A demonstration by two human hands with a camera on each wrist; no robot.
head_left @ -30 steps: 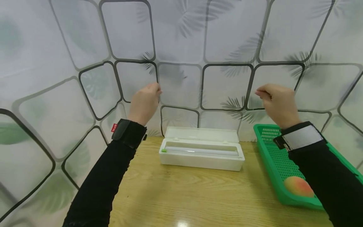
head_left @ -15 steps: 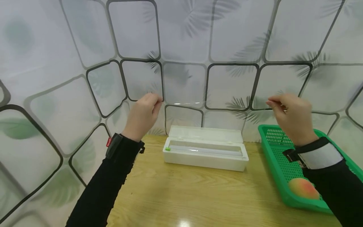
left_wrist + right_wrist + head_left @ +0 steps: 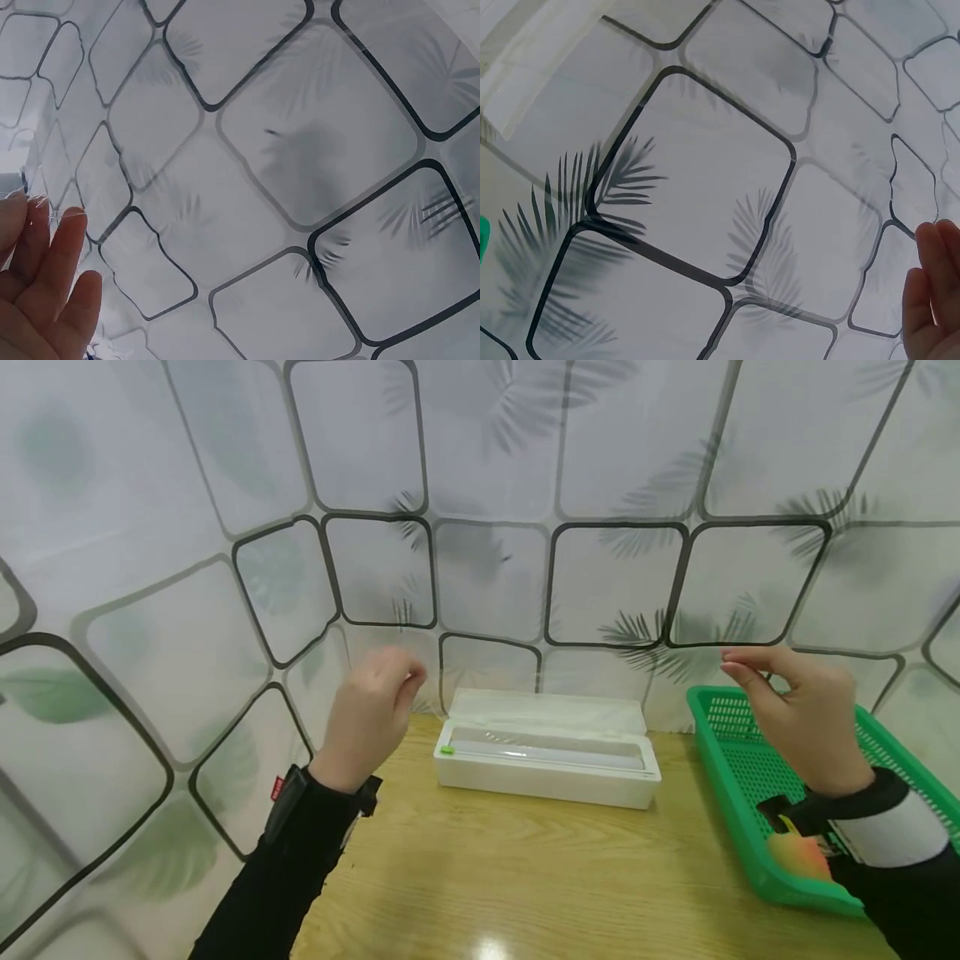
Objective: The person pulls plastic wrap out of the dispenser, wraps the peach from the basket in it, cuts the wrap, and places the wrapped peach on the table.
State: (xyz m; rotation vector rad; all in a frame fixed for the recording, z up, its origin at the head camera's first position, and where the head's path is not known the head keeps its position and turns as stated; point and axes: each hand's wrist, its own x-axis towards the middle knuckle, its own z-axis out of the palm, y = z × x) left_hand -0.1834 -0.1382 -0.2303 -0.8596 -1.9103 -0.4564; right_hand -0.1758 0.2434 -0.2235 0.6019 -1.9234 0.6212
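Observation:
A thin sheet of clear cling film (image 3: 36,200), nearly invisible, is stretched between both hands; its wrinkled edge shows at the fingertips in the left wrist view. My left hand (image 3: 367,714) pinches one end, and my right hand (image 3: 810,714) pinches the other, thumb against forefinger. Between and beyond the hands stands a white cling film box (image 3: 547,783) with its lid (image 3: 551,712) raised. Inside it lies a pale roll (image 3: 555,755), and a small green slider (image 3: 447,750) sits at the left end of the front edge.
A green plastic basket (image 3: 729,847) stands on the right, under my right forearm. In its near end lies a yellow-red fruit (image 3: 797,857), partly covered by the wrist strap. The wooden table (image 3: 480,868) meets a patterned curtain (image 3: 487,577) behind the box.
Both hands have come down from in front of the curtain, and the right hand has also shifted right, widening the gap between them. The box, basket and fruit stay in place.

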